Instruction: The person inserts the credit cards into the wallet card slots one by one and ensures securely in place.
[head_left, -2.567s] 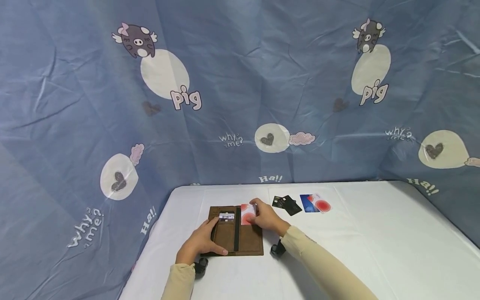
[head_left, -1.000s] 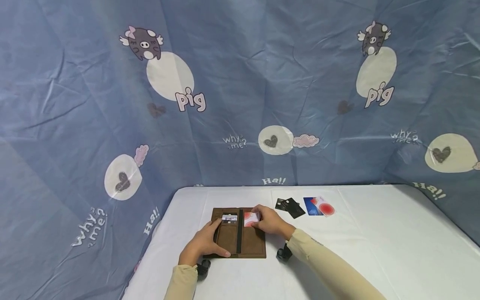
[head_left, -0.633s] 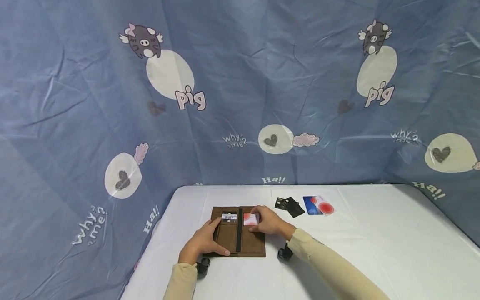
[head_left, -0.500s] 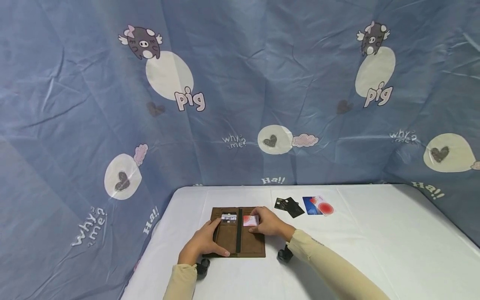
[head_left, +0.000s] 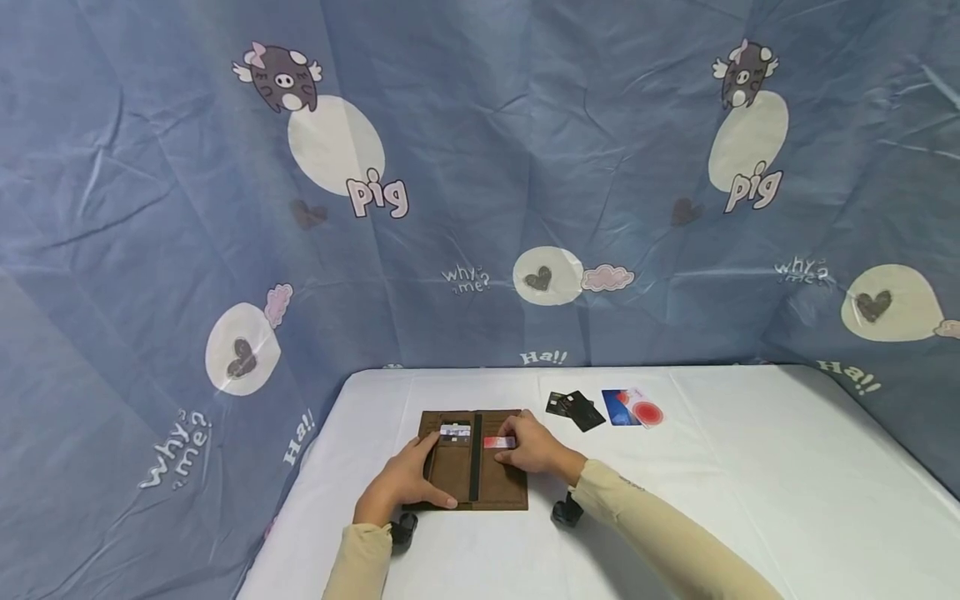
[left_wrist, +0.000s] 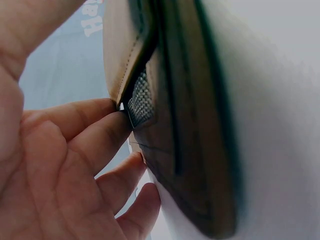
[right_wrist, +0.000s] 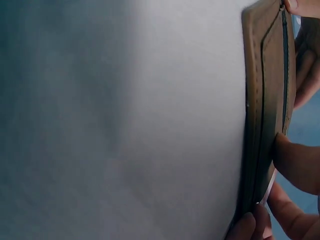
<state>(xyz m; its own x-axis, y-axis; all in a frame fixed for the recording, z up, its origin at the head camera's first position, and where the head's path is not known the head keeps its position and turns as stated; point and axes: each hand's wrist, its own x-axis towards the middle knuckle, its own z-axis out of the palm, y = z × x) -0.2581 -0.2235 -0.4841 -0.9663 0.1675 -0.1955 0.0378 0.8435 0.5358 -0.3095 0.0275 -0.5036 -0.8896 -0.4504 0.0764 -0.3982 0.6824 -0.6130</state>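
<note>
Sleeves: left beige sleeve [head_left: 358, 557] and right beige sleeve [head_left: 663, 533] enter from the lower edge; a small black device sits at each wrist.
Left hand: left hand [head_left: 407, 477] on the wallet's left half – thumb and fingers spread apart, thumb on the bottom edge, fingertips touching the outer side. The left wrist view shows fingertips against the wallet edge.
Wallet: brown wallet [head_left: 450, 477] lies unfolded on the table between the hands; a dark band [head_left: 475, 460] runs down its middle.
Right hand: right hand [head_left: 538, 446] over the wallet's right half, thumb and fingers together, clamped on the red-and-white card.
Card in grip: red-and-white card [head_left: 498, 442] at the right half's pocket, only a strip visible, the rest hidden below the pocket edge.
Left pocket: stacked cards [head_left: 455, 432] protrude from the slots, near the left fingertips; count unclear.
Loose cards: two black cards [head_left: 583, 412] overlap beyond the right hand; to their right, a blue card [head_left: 615, 408] touches a card with red circles [head_left: 647, 411].
Table: white-covered table [head_left: 720, 492].
Backdrop: blue curtain [head_left: 450, 125] behind, printed with pigs, hearts and lettering.
</note>
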